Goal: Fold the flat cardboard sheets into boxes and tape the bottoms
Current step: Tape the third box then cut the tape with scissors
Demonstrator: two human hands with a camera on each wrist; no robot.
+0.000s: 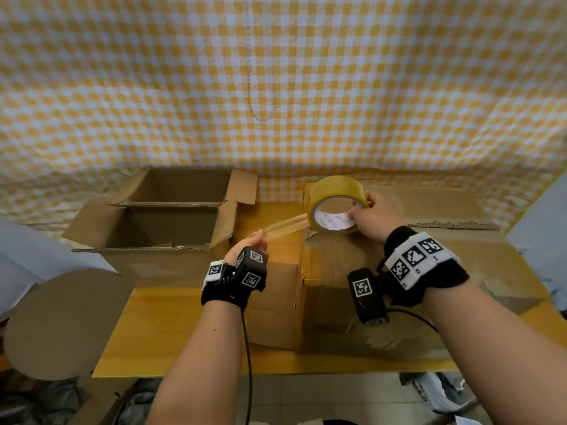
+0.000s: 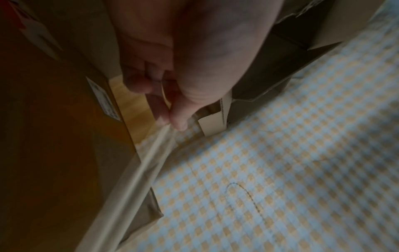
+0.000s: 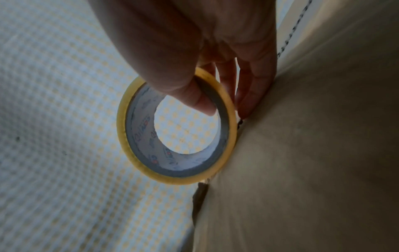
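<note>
A yellow tape roll point(image 1: 336, 204) point(image 3: 175, 134) stands on edge at the top left edge of an upturned cardboard box point(image 1: 383, 289) point(image 3: 313, 153). My right hand point(image 1: 372, 214) point(image 3: 213, 71) grips the roll, thumb inside its core. A strip of clear tape point(image 1: 283, 227) point(image 2: 149, 163) stretches from the roll leftward to my left hand point(image 1: 253, 240) point(image 2: 172, 117), which pinches the free end between thumb and fingertips, just left of the box's top corner.
An open-topped cardboard box point(image 1: 165, 222) stands at the back left on the wooden table point(image 1: 147, 326). A round cardboard disc point(image 1: 61, 323) leans at the left edge. Yellow checked cloth point(image 1: 276, 87) hangs behind. Flat cardboard point(image 1: 460, 204) lies at the right rear.
</note>
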